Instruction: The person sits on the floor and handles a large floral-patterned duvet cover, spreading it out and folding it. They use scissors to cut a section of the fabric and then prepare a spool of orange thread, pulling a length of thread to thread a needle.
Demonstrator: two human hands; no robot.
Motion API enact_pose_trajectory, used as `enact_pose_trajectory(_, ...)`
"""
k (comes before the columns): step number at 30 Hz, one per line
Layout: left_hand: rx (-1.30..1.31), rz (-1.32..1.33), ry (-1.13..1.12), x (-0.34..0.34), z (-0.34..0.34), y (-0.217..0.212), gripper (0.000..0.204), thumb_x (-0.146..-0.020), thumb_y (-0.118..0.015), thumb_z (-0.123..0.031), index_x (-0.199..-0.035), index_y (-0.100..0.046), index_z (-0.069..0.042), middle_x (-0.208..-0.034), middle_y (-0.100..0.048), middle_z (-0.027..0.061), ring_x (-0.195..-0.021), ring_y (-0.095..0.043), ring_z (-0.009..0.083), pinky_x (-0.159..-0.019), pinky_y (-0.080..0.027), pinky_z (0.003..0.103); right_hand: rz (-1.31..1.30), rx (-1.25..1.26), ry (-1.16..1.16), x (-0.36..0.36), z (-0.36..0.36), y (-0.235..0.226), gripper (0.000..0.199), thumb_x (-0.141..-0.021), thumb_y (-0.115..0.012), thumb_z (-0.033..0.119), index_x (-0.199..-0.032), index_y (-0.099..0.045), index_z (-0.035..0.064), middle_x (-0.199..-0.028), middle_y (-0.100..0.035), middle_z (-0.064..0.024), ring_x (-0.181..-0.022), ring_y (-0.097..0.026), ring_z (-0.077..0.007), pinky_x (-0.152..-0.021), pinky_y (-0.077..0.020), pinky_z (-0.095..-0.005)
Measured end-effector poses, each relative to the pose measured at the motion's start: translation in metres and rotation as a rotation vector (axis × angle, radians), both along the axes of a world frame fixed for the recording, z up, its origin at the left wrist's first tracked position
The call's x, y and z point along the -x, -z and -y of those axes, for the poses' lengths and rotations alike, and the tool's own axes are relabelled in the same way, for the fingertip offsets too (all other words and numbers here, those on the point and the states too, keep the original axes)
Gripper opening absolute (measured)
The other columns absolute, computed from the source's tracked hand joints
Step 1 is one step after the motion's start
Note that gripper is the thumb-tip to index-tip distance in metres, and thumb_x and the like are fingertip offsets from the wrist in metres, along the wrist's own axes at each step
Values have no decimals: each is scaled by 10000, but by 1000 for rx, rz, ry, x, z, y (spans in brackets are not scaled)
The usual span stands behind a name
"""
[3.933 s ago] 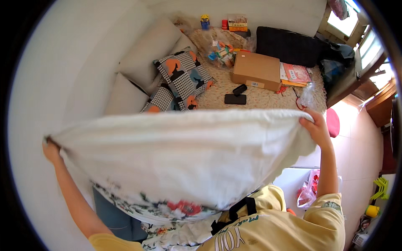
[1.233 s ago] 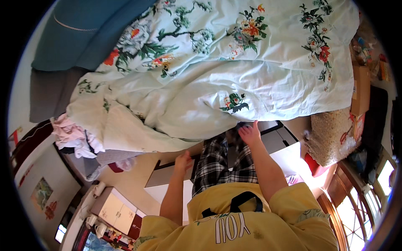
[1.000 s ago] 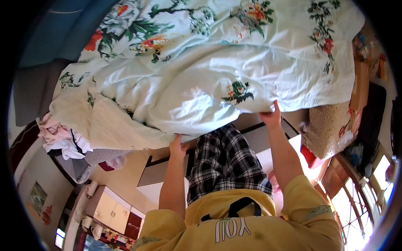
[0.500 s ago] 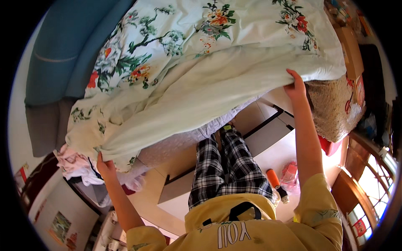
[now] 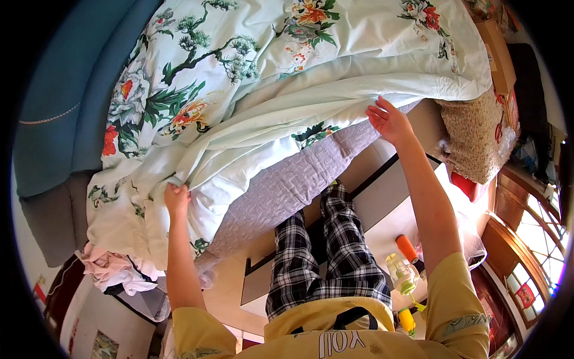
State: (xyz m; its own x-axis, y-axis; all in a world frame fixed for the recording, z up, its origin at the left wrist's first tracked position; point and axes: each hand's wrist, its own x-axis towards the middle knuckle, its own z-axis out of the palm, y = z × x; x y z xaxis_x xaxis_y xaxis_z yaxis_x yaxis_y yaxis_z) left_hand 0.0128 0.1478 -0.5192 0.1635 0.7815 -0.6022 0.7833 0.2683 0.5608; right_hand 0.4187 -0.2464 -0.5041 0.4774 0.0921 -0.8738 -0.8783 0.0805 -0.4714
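Note:
A pale green quilt [image 5: 281, 99] with printed red and orange flowers and green pine branches spreads across the bed, its near edge rumpled into folds. My left hand [image 5: 177, 199] is closed on a fold at the quilt's left front. Over by the right part of that edge, my right hand [image 5: 390, 121] has its fingers apart and holds nothing; whether the fingertips touch the cloth I cannot tell. Below the quilt's edge shows a grey quilted bed cover [image 5: 287, 179].
A blue padded headboard [image 5: 54, 113] borders the left. Pink and white clothes [image 5: 116, 269] lie under the quilt's left corner. At the right are a brown fuzzy cloth [image 5: 469, 140] and a cardboard box [image 5: 497, 57]. An orange cylinder [image 5: 406, 248] and a clear bottle [image 5: 400, 272] are near my legs.
My left hand has moved up and inward with the quilt's edge. The right hand has let go of the edge and shifted left. The edge has folded back, baring more grey cover.

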Motion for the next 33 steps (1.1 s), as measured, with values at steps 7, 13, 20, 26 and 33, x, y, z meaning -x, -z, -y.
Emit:
enact_pose_trajectory(7, -379, 166, -22, 5, 26, -48, 361, -780, -530, 22, -1126, -429, 1, -876, -576, 116, -715, -586, 183, -598, -483, 272, 1, -36, -18, -4, -41, -9, 297, -795, -678, 235, -944, -546, 14, -876, -580, -128, -777, -582, -234, -647, -509, -291)
enact_pose_trajectory(13, -681, 195, 984, -47, 53, -77, 432, -727, -597, 28, -1140, -530, -76, -1063, -540, 120, -1020, -496, 310, -873, -402, 378, 7, -77, 64, -28, -46, 3, 242, -804, -661, 201, -896, -561, 0, -819, -590, -121, -729, -603, -228, -617, -520, -252)
enact_pose_trajectory(20, -668, 9, 1255, -42, 38, -53, 279, -735, -580, -25, -1009, -591, -69, -776, -514, 69, -787, -532, 254, -663, -442, 379, 875, 231, -942, -4, -86, -4, 410, -802, -603, 127, -1176, -486, 6, -1172, -544, -141, -1061, -538, -287, -899, -441, -378)
enact_pose_trajectory(26, -309, 174, 1297, -24, 51, -113, 240, -740, -563, -9, -956, -604, -105, -752, -512, 71, -681, -552, 259, -557, -437, 374, 1343, 993, -1676, 22, -105, -18, 523, -721, -595, 72, -1226, -493, 166, -1272, -466, -102, -1171, -436, -271, -992, -331, -412)
enact_pose_trajectory(33, -392, 10, 1261, -8, 42, -112, 415, -699, -665, -96, -1097, -547, -117, -904, -534, 72, -848, -533, 272, -709, -416, 388, 1166, 819, -1613, 4, -118, -24, 262, -730, -614, 106, -989, -620, 139, -1007, -586, -61, -961, -549, -284, -868, -418, -416)
